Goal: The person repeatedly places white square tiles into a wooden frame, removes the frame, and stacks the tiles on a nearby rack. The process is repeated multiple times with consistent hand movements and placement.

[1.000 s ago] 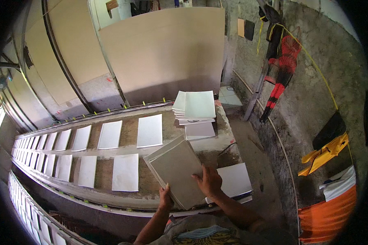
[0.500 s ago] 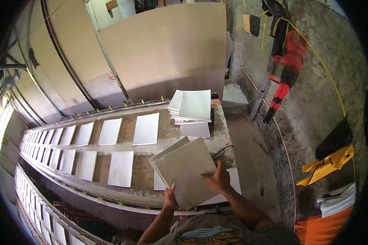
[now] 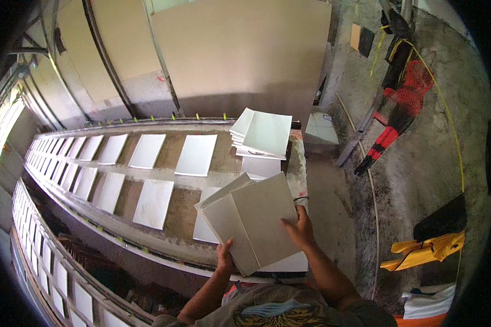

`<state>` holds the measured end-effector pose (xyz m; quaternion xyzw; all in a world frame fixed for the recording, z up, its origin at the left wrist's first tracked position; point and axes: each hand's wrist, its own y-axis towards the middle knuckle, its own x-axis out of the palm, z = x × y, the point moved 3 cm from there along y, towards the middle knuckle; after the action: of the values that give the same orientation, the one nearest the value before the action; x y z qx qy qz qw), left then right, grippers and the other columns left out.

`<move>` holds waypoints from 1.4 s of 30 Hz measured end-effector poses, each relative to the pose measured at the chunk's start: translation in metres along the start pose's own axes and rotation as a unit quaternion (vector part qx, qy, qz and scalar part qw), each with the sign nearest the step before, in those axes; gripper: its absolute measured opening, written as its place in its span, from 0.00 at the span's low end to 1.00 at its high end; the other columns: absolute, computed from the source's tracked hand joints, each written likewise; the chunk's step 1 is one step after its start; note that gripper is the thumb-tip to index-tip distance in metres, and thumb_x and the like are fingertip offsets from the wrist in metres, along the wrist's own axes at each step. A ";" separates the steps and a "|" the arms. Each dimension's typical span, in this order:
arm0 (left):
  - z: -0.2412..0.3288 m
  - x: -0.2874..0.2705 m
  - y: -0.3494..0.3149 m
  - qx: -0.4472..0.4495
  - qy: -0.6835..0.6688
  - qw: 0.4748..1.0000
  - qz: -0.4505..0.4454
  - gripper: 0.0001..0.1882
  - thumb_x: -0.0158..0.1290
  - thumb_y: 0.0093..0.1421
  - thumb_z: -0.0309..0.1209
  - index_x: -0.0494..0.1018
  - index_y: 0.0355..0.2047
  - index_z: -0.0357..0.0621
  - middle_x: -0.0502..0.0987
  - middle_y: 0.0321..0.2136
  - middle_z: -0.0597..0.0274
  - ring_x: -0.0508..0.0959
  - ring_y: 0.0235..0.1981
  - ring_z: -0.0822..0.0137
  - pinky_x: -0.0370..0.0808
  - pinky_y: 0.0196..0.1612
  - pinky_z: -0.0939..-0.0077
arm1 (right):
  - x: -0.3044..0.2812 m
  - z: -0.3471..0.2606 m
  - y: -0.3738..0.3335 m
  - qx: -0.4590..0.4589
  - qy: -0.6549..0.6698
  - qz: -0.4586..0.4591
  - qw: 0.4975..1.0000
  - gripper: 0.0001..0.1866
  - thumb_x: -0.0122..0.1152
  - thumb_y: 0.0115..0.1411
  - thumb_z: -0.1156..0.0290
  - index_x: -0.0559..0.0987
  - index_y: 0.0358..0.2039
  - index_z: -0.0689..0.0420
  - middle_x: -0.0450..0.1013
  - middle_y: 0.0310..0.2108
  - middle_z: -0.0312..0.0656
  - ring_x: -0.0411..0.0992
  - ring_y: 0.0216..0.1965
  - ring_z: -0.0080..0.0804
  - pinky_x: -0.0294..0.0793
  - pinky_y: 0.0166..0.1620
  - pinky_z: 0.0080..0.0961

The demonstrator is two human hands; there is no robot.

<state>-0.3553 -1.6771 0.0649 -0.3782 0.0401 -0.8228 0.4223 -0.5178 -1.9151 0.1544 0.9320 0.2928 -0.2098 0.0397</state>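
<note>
In front of me, tilted, is a small stack of thin pale grey rectangular sheets (image 3: 223,220). My left hand (image 3: 225,256) grips its lower left edge, thumb on top and fingers hidden beneath. The top sheet (image 3: 264,218) lies shifted to the right over the others, so a strip of the one below shows. My right hand (image 3: 300,229) is closed on the right edge of that top sheet, with its thumb on the face. Under the held sheets, a white sheet (image 3: 206,234) on the long table (image 3: 185,248) is partly covered.
White sheets (image 3: 196,155) lie in two rows along the table. Near its right end stands a pile of sheets (image 3: 267,133). A second sheet-covered table (image 3: 112,305) runs at lower left. Red netting (image 3: 406,101) and yellow cloth (image 3: 428,250) hang on the right wall.
The top sheet has slid to the right across the held stack, with my right hand on its edge. My left hand keeps its hold. The whole view has shifted slightly.
</note>
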 end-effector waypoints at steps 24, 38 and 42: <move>-0.099 0.057 -0.156 0.192 -0.158 0.936 0.250 0.38 0.50 0.59 0.59 0.70 0.60 0.43 0.74 0.58 0.52 0.74 0.57 0.50 0.71 0.59 0.47 | -0.099 0.084 0.099 -0.020 0.115 -0.073 0.991 0.38 0.70 0.59 0.57 0.67 0.64 0.65 0.67 0.63 0.52 0.65 0.63 0.46 0.63 0.65 0.39; -0.155 0.112 -0.252 0.304 -0.315 0.818 0.373 0.32 0.51 0.59 0.55 0.73 0.54 0.45 0.79 0.45 0.52 0.80 0.46 0.50 0.78 0.49 0.51 | 0.018 0.102 0.093 -0.186 -0.127 -0.325 0.918 0.39 0.66 0.62 0.53 0.65 0.65 0.63 0.67 0.62 0.58 0.67 0.62 0.56 0.65 0.63 0.44; -0.225 0.121 -0.260 0.383 -0.302 0.780 0.393 0.33 0.51 0.59 0.55 0.70 0.57 0.45 0.79 0.47 0.52 0.80 0.46 0.49 0.79 0.47 0.49 | 0.030 0.090 0.063 -0.226 -0.131 -0.439 0.859 0.41 0.63 0.64 0.50 0.60 0.69 0.58 0.68 0.61 0.58 0.68 0.61 0.58 0.66 0.62 0.46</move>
<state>-0.7188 -1.6557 0.0770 -0.3656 -0.2626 -0.3765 0.8097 -0.4935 -1.9693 0.0569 0.6358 0.7034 -0.2538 0.1914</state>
